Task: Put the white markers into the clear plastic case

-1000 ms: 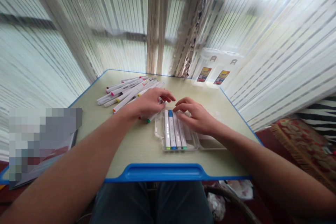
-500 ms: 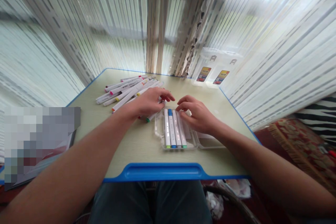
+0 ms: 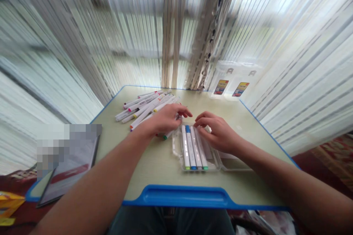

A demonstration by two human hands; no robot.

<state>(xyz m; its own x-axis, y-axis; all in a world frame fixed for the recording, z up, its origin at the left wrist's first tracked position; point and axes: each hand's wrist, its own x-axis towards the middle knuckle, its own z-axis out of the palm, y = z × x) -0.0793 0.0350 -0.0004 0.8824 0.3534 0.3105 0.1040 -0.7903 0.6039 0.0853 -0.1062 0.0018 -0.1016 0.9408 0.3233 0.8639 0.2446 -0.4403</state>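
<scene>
My left hand (image 3: pixel 169 119) hovers over the near right end of a pile of white markers (image 3: pixel 149 104), fingers reaching right, apart from the thumb. Under it lies a marker with a green end (image 3: pixel 166 136), partly hidden. My right hand (image 3: pixel 217 132) is loosely curved, open, over the upper right of a clear plastic case (image 3: pixel 217 163). Its fingertips are at the top ends of the markers there; whether they touch is unclear. Several white markers (image 3: pixel 193 150) lie side by side in the case, with yellow-green, blue, grey and green ends toward me.
Two clear cases with labels (image 3: pixel 221 87) stand at the table's back right, before string curtains (image 3: pixel 138 36). A dark-edged flat tablet-like thing (image 3: pixel 68 176), partly blurred out, lies at the left. The table (image 3: pixel 149 176) has a blue rim with a front tray (image 3: pixel 186 196).
The camera view has shifted, so everything sits lower and further right in the picture. Both hands keep nearly the same pose over the case and pile.
</scene>
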